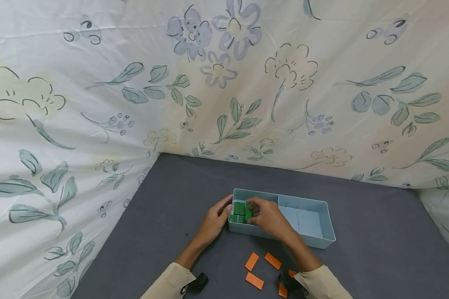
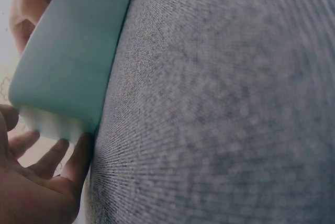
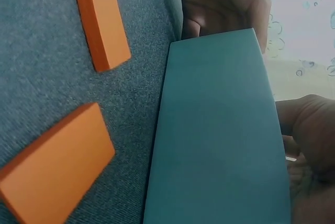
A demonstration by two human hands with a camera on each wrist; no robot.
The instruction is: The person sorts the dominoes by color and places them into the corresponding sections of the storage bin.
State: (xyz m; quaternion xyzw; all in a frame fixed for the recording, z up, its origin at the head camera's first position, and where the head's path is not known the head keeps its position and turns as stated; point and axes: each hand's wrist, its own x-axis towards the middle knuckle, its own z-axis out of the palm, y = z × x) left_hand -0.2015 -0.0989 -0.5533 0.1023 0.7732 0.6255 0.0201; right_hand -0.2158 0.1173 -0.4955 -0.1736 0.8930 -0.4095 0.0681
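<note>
A light blue two-part box [image 1: 303, 238] stands on the dark cloth, with several green blocks [image 1: 239, 208] side by side in its left compartment. At the box's left end, my left hand [image 1: 214, 222] touches the outer wall with its fingertips. That contact also shows in the left wrist view, where the fingers [image 2: 52, 158] lie against the end wall. My right hand [image 1: 271, 218] reaches into the left compartment and holds a green block [image 1: 248, 212] between thumb and fingers. In the right wrist view the box wall hides the blocks and part of that hand.
Several orange blocks [image 1: 254, 280] lie scattered on the dark cloth [image 1: 164, 207] in front of the box, some partly under the right wrist. A divider [image 1: 278, 201] splits the box, and its right compartment [image 1: 307, 220] shows a bare floor. Floral fabric [image 1: 224, 83] hangs behind.
</note>
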